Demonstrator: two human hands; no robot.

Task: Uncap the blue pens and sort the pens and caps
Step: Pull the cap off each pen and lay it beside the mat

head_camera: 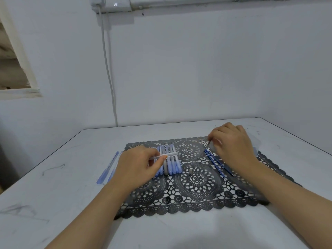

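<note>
My left hand [136, 166] holds a pale translucent pen barrel [170, 154] crosswise over a row of several blue-tipped pen pieces [171, 164] lying side by side on the black lace mat [194, 193]. My right hand [233, 148] pinches a thin dark refill [208, 145] at the mat's far right. Below that hand, two or three thin blue refills [215, 163] lie slanted on the mat. Two pale blue pens [107, 168] rest on the table left of the mat.
A small grey piece [190, 171] lies on the mat's middle. A clear plastic bag or sheet [255, 141] lies behind my right hand. The white table [62, 194] meets walls at the back and right; a white cable [109, 78] hangs down the wall.
</note>
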